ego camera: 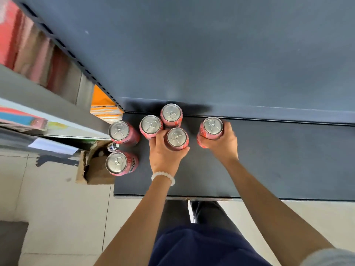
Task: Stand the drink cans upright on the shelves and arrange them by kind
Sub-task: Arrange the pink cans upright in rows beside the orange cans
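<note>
Partly, each hand's grip hides its pink can (176,138), (212,127) sidewall.

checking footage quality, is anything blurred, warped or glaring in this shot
Head view: the red packaging on the left shelves is smeared; wide-angle bending skews the dark grey shelf; silver tops of the pink drink cans catch mild glare; both hands stay sharp.

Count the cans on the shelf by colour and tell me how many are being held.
Pink cans standing free: 4
Pink cans held, one in the left hand, one in the right hand: 2
Other colours: 0
Total on the dark shelf: 6
</note>
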